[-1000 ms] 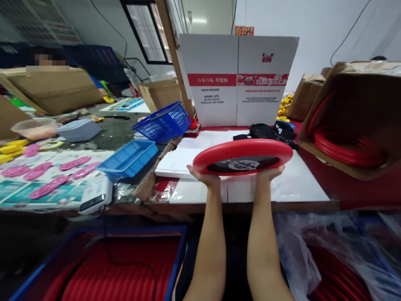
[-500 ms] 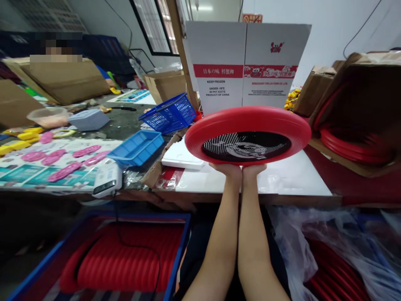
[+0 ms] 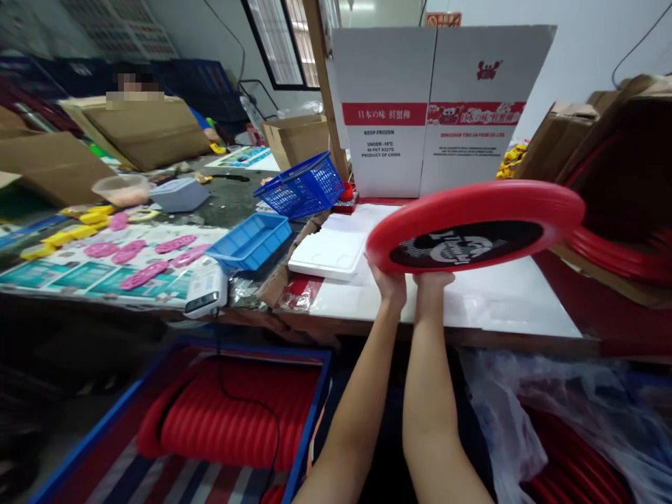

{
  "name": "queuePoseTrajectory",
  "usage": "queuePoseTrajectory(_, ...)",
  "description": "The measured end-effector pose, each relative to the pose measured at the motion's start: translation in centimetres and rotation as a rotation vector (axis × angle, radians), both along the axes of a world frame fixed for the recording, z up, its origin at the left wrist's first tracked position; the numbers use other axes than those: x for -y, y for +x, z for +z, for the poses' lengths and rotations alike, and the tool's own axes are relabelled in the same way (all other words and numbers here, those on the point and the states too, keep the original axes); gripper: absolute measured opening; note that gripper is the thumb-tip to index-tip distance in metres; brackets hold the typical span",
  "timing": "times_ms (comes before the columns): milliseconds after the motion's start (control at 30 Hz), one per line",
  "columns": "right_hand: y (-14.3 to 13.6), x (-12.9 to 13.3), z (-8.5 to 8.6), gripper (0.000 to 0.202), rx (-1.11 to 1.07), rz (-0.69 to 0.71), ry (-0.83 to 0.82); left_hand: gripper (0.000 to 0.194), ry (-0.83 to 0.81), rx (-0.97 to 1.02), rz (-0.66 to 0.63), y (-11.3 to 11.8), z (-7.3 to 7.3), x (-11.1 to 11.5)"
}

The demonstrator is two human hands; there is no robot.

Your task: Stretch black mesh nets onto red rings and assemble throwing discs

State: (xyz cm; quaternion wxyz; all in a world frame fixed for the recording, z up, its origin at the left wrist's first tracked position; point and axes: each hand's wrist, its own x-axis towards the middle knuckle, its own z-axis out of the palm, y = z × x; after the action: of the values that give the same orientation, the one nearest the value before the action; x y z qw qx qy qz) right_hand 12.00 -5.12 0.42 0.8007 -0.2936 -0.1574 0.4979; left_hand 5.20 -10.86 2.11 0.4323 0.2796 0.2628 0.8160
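Observation:
A red flying disc (image 3: 475, 199) with a black printed middle is held up over the white work surface, tilted so that its right side rides higher. My left hand (image 3: 389, 283) grips it at the lower left of the rim. Just to the right, my right hand (image 3: 433, 278) holds it from below, with most fingers hidden behind the disc. To the left of my hands lies a white foam piece (image 3: 330, 255).
A blue crate (image 3: 325, 364) of stacked red discs stands below left, and more discs (image 3: 577, 448) lie in plastic below right. A cardboard box (image 3: 593, 133) with red discs leans at right. A printed carton (image 3: 383, 77) stands behind. A person (image 3: 137, 84) is far left.
The disc has moved right and tilted, its right side rising. My hands have drawn slightly apart. The camera view has swung left, so the surroundings appear further right.

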Motion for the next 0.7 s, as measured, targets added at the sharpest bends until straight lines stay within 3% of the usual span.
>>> queuePoseTrajectory(67, 1.5, 0.3, 0.5, 0.069, -0.075, 0.003, -0.068, 0.071, 0.111, -0.088, 0.014, -1.3, -0.7, 1.5)
queuePoseTrajectory(133, 3.0, 1.9, 1.3, 0.063, -0.119, 0.007, -0.11, 0.08, 0.172, -0.299, 0.055, -2.9, -0.4, 2.6)
queuePoseTrajectory(233, 4.9, 6.5, 3.7, 0.048, -0.102, -0.063, -0.034, 0.085, 0.151, -0.455, 0.133, -4.8, 2.0, 3.1)
queuePoseTrajectory(300, 6.0, 10.0, 6.0, 0.038, 0.021, -0.137, 0.172, 0.078, 0.108, -0.396, 0.114, -5.3, 4.4, 2.8)
queuePoseTrajectory(367, 7.0, 12.5, 8.3, 0.033, 0.171, -0.131, 0.282, 0.074, 0.08, -0.349, 0.046, -5.4, 6.7, 2.3)
queuePoseTrajectory(533, 9.3, 13.5, 12.4, 0.073, 0.367, -0.125, 0.246, 0.059, 0.02, -0.361, -0.184, -5.7, 11.1, 2.2)
queuePoseTrajectory(700, 10.6, 13.0, 13.7, 0.053, 0.356, 0.028, 0.216, 0.044, -0.04, -0.351, -0.488, -7.8, 14.0, 2.9)
